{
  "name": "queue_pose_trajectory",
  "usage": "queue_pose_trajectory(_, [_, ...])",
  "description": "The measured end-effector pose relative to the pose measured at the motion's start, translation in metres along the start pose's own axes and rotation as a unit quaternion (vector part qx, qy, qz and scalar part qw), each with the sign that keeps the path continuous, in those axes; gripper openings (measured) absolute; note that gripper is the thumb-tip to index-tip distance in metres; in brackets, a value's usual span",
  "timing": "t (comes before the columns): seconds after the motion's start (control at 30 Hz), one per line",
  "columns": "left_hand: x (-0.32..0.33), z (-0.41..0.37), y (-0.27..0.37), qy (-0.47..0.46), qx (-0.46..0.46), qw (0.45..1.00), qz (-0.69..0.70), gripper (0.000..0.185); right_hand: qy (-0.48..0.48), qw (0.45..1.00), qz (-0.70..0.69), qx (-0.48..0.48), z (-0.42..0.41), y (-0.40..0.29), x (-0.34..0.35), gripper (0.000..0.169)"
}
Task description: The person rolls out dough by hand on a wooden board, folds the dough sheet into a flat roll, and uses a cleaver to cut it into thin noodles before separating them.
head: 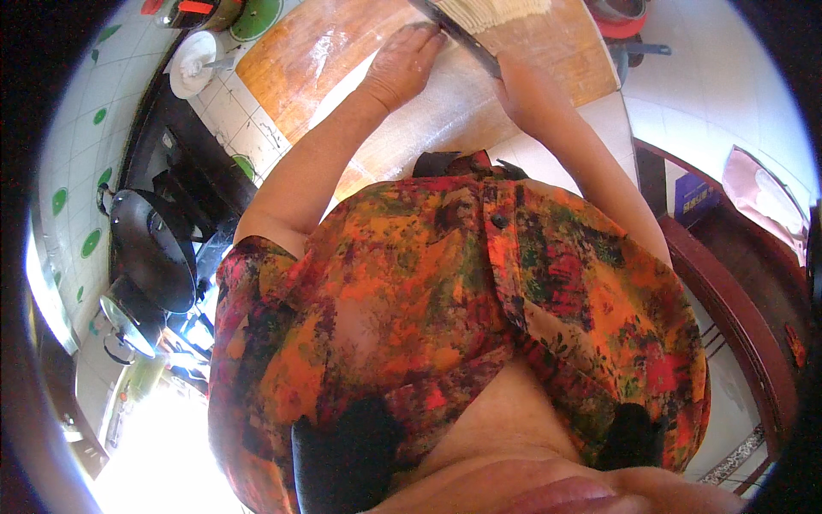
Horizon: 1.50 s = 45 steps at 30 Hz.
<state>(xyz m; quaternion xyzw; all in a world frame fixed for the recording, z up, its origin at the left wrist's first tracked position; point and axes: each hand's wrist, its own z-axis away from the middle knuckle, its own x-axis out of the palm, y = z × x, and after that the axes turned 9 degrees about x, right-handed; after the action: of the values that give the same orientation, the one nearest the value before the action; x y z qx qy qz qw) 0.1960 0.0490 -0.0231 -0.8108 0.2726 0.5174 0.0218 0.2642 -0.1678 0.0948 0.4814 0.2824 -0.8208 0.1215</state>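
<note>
My left hand [409, 61] lies palm down, fingertips close beside the blade of a long dark knife [459, 35]. Beneath it is a pale, floured surface that looks like a dough sheet [449, 96]; glare blurs its edges. My right hand [530, 87] grips the near end of the knife, hiding the handle. The blade slants up and left, its far end cut off by the picture's top. Just beyond the blade, thin pale strips like cut noodles [491, 13] lie side by side on a wooden board [279, 61] dusted with flour.
Left of the board, a white plate [192, 64] holds white powder and a utensil. A black wok [151, 250] and a pot [131, 321] stand further left. By the board's right corner are a red basin [620, 26] and a blue-handled utensil [648, 48].
</note>
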Motion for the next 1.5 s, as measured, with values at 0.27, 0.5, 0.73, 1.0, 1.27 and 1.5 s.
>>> queue_pose_trajectory(0.27, [-0.005, -0.006, -0.003, 0.002, 0.01, 1.0, 0.024, 0.033, 0.024, 0.995, -0.096, 0.013, -0.055, -0.003, 0.039, 0.021])
queue_pose_trajectory(0.5, [-0.008, 0.0, 0.002, 0.012, 0.011, 1.0, 0.02, 0.033, 0.063, 0.995, -0.072, -0.001, -0.032, -0.001, 0.025, 0.024])
queue_pose_trajectory(0.73, [-0.006, 0.002, 0.001, 0.014, 0.006, 1.0, 0.018, 0.033, -0.04, 0.999, 0.018, 0.032, 0.006, -0.002, -0.001, 0.024])
queue_pose_trajectory(1.0, [-0.008, -0.001, 0.007, -0.004, -0.004, 1.0, 0.018, 0.033, 0.022, 0.999, -0.034, 0.004, -0.037, -0.013, 0.031, 0.022])
queue_pose_trajectory(1.27, [-0.008, 0.007, 0.013, -0.045, -0.039, 0.998, -0.009, 0.042, 0.034, 0.997, -0.062, -0.039, -0.038, -0.01, 0.032, 0.02])
queue_pose_trajectory(1.5, [-0.016, 0.01, 0.007, -0.055, -0.011, 0.998, -0.03, 0.044, 0.052, 0.992, -0.096, -0.061, -0.023, 0.012, 0.05, 0.017])
